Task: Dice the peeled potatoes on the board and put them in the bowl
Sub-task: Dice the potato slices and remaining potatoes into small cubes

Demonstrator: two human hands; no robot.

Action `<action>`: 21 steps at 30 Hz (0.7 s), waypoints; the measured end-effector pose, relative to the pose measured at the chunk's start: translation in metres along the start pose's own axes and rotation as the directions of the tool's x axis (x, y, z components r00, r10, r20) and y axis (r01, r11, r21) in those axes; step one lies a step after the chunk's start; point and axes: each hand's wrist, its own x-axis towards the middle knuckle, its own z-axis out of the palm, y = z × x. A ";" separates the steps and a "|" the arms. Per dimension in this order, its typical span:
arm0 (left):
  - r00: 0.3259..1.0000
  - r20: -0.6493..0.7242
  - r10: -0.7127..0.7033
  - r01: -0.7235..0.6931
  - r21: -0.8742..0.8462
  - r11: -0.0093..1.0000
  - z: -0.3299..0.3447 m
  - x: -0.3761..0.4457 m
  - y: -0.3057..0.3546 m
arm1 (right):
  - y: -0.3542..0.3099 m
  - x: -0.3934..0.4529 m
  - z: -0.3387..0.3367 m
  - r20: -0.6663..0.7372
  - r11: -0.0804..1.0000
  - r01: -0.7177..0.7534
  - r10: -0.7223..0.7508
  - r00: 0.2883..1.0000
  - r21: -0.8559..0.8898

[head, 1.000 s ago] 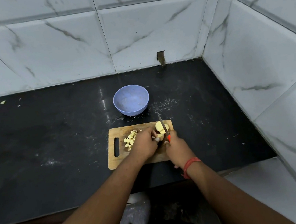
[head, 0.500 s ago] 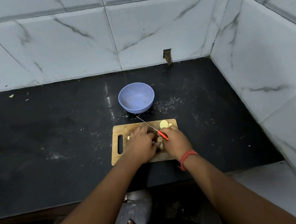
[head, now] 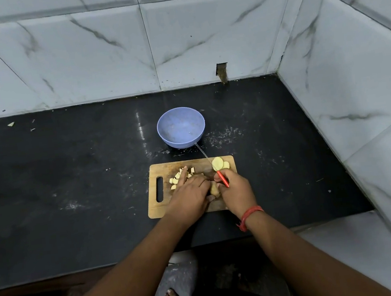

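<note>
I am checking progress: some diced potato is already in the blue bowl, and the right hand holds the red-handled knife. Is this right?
Not quite. In the head view the blue bowl holds no potato; the diced potato lies on the board. The right hand does hold the red-handled knife.

walls: white marble-look tiles with grey veins met in a corner at right | gap: small dark notch at the back wall's base | tabletop: black stone, pale smudges and crumbs | floor: pale tile at lower right | light: dim, even
</note>
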 end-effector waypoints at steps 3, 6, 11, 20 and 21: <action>0.999 -0.036 0.037 -0.039 -0.068 0.997 0.004 0.001 0.000 | -0.004 0.001 0.000 -0.008 1.000 0.004 -0.004 1.000 -0.022; 0.993 -0.052 0.102 -0.106 -0.083 0.991 0.008 0.000 -0.004 | -0.008 -0.004 -0.004 -0.059 1.000 -0.023 0.024 0.998 0.013; 0.991 -0.020 0.130 -0.131 -0.118 0.984 0.009 0.007 -0.012 | 0.006 -0.026 -0.007 0.026 0.995 0.017 -0.015 1.000 -0.097; 0.983 -0.169 0.077 -0.101 -0.134 0.986 0.012 -0.001 -0.012 | -0.007 -0.035 -0.007 0.035 0.993 -0.107 0.108 0.993 -0.045; 0.980 -0.183 0.074 -0.098 -0.128 0.987 0.012 -0.002 -0.010 | -0.008 -0.037 -0.009 0.035 0.991 -0.128 0.130 0.991 -0.050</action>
